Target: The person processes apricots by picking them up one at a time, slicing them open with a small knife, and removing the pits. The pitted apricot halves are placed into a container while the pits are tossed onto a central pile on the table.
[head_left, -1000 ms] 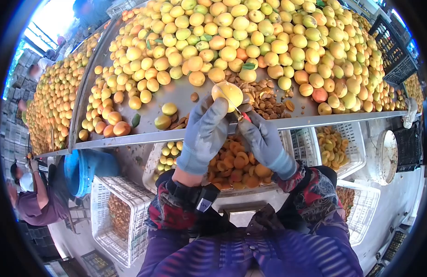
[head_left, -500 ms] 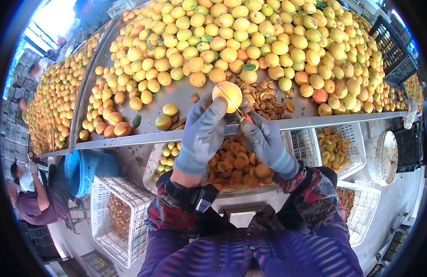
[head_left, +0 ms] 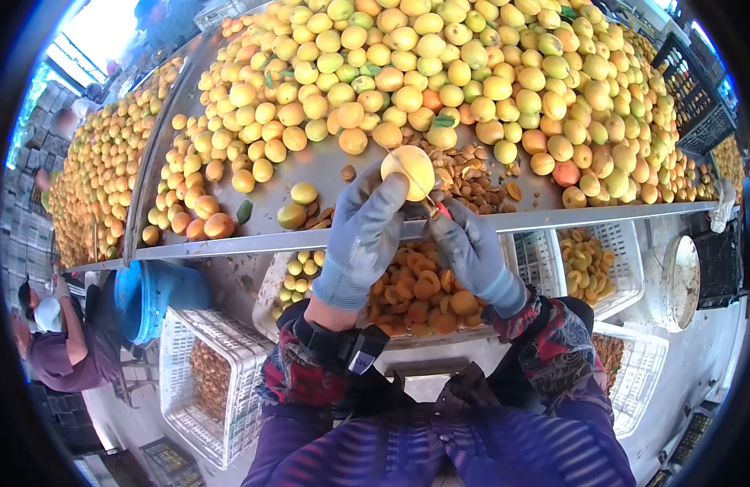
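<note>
My left hand point(head_left: 365, 226), in a grey-blue work glove, grips a yellow apricot point(head_left: 412, 169) between thumb and fingers above the table's front rail. My right hand point(head_left: 472, 250), gloved the same way, is closed on a small knife point(head_left: 433, 209) with a red part near the fingers. Its thin blade lies against the apricot, and a fine line runs across the fruit. Behind the hands is a pile of brown apricot pits point(head_left: 472, 185). Below them, between my wrists, stands a crate of halved apricots point(head_left: 420, 294).
A large heap of whole apricots point(head_left: 440, 65) covers the metal table point(head_left: 310, 168). Below its rail point(head_left: 261, 245) are a blue barrel point(head_left: 160, 300), a white crate of pits point(head_left: 217, 385), another crate of apricot halves point(head_left: 586, 264) and a white bucket point(head_left: 675, 284). A person point(head_left: 62, 345) works at left.
Both hands and the apricot sit slightly farther right and lower in view, with the whole scene shifted a little. The knife stays against the fruit, and both grips are unchanged.
</note>
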A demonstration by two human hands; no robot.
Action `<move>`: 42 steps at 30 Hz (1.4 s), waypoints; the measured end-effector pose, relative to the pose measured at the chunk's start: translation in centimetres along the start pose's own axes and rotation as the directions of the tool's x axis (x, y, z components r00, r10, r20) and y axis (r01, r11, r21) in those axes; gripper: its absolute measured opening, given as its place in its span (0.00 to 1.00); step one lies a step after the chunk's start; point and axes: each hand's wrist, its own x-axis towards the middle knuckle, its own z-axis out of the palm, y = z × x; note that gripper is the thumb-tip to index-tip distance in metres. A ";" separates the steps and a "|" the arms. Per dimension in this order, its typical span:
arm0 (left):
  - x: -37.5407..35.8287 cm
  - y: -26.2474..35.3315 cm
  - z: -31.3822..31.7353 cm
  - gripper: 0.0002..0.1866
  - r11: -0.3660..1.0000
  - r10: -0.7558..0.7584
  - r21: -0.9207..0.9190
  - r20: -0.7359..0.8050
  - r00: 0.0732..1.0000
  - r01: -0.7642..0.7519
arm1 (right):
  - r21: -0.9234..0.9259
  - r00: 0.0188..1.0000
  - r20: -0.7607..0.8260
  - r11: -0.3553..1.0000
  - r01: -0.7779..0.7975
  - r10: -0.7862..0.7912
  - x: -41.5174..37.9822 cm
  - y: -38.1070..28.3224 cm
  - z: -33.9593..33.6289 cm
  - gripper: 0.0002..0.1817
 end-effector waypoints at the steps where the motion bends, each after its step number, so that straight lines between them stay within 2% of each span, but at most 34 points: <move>1: 0.1 0.1 -0.2 0.27 0.997 0.027 0.069 -0.040 0.999 -0.024 | -0.019 1.000 0.019 1.000 -0.024 0.025 0.0 0.2 -0.1 0.12; 2: 0.1 0.1 -0.4 0.28 0.989 0.056 0.139 -0.078 0.995 -0.045 | -0.017 0.999 0.022 1.000 -0.026 0.027 0.1 0.4 -0.1 0.12; 3: 0.1 0.2 -0.3 0.28 0.989 0.057 0.141 -0.081 0.995 -0.045 | -0.031 0.999 0.018 0.999 0.039 -0.038 0.2 0.7 0.0 0.11; 4: 0.1 0.5 -0.1 0.28 0.887 0.219 0.424 -0.033 0.975 -0.185 | -0.043 0.994 0.015 0.993 0.106 -0.106 0.4 0.8 0.0 0.11; 5: 0.1 0.7 0.0 0.27 0.684 0.359 0.662 0.062 0.931 -0.308 | -0.037 0.993 0.018 0.993 0.113 -0.113 0.3 0.7 0.0 0.11; 7: 0.5 -0.1 -0.5 0.27 0.617 0.431 0.703 0.075 0.899 -0.354 | -0.044 0.998 0.042 0.998 -0.037 0.039 0.3 0.4 0.1 0.10; 8: 0.5 0.0 -0.6 0.27 0.545 0.500 0.741 0.089 0.862 -0.392 | -0.146 0.995 -0.039 0.986 0.082 -0.089 0.4 -0.1 0.5 0.10; 9: 0.2 0.1 -0.1 0.28 0.810 0.386 0.497 -0.052 0.921 -0.312 | -0.243 0.968 -0.108 0.950 0.196 -0.228 0.2 -0.3 0.9 0.10; 10: 0.0 0.0 0.4 0.28 0.961 0.234 0.178 -0.133 0.963 -0.209 | -0.233 0.974 -0.110 0.958 0.169 -0.199 0.1 1.9 0.5 0.12; 11: 0.3 -0.1 0.0 0.28 0.983 0.156 0.115 -0.118 0.981 -0.142 | -0.080 0.996 -0.081 0.995 -0.054 0.048 -0.1 0.7 0.3 0.13; 12: 0.6 -0.3 -0.8 0.28 0.997 0.070 0.042 -0.098 0.993 -0.067 | -0.132 0.972 -0.197 0.986 0.101 -0.126 0.0 0.7 1.3 0.14; 13: 0.6 -0.8 -0.9 0.27 0.997 0.074 0.039 -0.114 0.991 -0.069 | -0.175 0.992 -0.080 0.982 0.078 -0.093 0.4 0.9 0.3 0.14; 15: 1.0 -0.8 -1.4 0.26 0.998 0.033 -0.046 -0.078 0.996 -0.036 | -0.157 0.996 -0.056 0.986 0.062 -0.072 0.6 1.0 0.2 0.14; 16: 0.9 -1.0 -1.5 0.26 0.998 0.044 -0.044 -0.083 0.996 -0.048 | -0.149 0.998 -0.061 0.989 0.022 -0.032 0.4 1.2 0.0 0.14; 18: 0.5 -0.9 -1.1 0.26 0.915 0.245 0.336 -0.019 0.969 -0.225 | -0.148 0.996 -0.038 0.986 0.071 -0.077 0.6 2.0 0.0 0.15; 20: 0.3 -0.2 -0.8 0.27 0.918 0.211 0.348 -0.023 0.977 -0.190 | -0.125 0.994 -0.054 0.988 0.090 -0.097 0.7 1.3 0.3 0.15; 22: 0.6 -0.1 -0.3 0.26 0.967 0.198 0.167 -0.030 0.980 -0.190 | -0.083 0.995 -0.063 0.994 0.070 -0.076 0.6 0.4 0.7 0.15; 23: 0.7 -0.1 -0.4 0.26 0.967 0.200 0.168 -0.030 0.979 -0.192 | -0.043 0.996 -0.080 0.998 0.045 -0.048 0.5 0.2 0.9 0.15; 25: 0.8 -0.4 -0.6 0.24 0.985 0.168 0.049 -0.061 0.984 -0.165 | -0.005 0.998 -0.065 1.000 0.023 -0.023 0.5 0.5 1.0 0.16; 27: 1.0 -0.9 -0.9 0.24 0.980 0.193 0.063 -0.065 0.979 -0.189 | 0.032 0.999 -0.049 0.999 0.004 -0.002 0.4 0.4 0.9 0.17; 29: 1.0 -0.8 -0.9 0.23 0.973 0.221 0.080 -0.068 0.973 -0.216 | 0.133 0.978 0.034 0.969 -0.207 0.205 0.2 -0.6 0.7 0.20; 30: 1.0 -0.6 -0.6 0.22 0.970 0.225 0.116 -0.103 0.969 -0.213 | 0.132 0.979 0.038 0.970 -0.204 0.200 0.3 -0.9 0.7 0.20; 32: 0.8 -0.5 -0.6 0.22 0.971 0.210 0.142 -0.134 0.968 -0.191 | 0.186 0.970 0.145 0.957 -0.223 0.198 0.3 -1.4 0.6 0.24; 34: 0.7 -0.4 -0.7 0.22 0.948 0.248 0.242 -0.161 0.955 -0.206 | 0.068 0.978 0.085 0.978 -0.199 0.193 -0.3 -0.7 0.7 0.25; 35: 0.6 -0.1 -0.6 0.21 0.956 0.215 0.237 -0.156 0.964 -0.175 | -0.070 0.984 -0.060 0.985 0.161 -0.165 0.1 0.8 1.9 0.25; 36: 0.5 0.0 -0.6 0.21 0.963 0.179 0.228 -0.149 0.972 -0.143 | -0.269 0.852 -0.117 0.842 0.468 -0.511 0.5 1.9 2.4 0.25; 37: 0.7 -0.3 -0.1 0.21 0.973 0.186 0.161 -0.122 0.975 -0.166 | 0.166 0.995 0.043 0.983 0.082 -0.091 0.1 0.2 1.4 0.25; 38: 0.8 -0.7 0.2 0.21 0.977 0.200 0.099 -0.105 0.974 -0.190 | 0.496 0.910 0.343 0.778 -0.386 0.233 -0.4 -1.6 0.5 0.25; 39: 0.6 -0.9 0.0 0.21 0.975 0.207 0.105 -0.088 0.974 -0.198 | 0.495 0.917 0.304 0.779 -0.385 0.259 -0.6 -2.4 0.3 0.25; 41: 1.0 -1.0 0.1 0.21 0.974 0.209 0.105 -0.060 0.976 -0.202 | 0.420 0.988 0.113 0.897 -0.140 0.102 -0.2 -3.1 0.2 0.25; 42: 1.0 -0.9 0.6 0.22 0.974 0.220 0.058 -0.046 0.974 -0.217 | 0.418 0.989 0.098 0.897 -0.143 0.112 0.1 -3.1 -0.1 0.25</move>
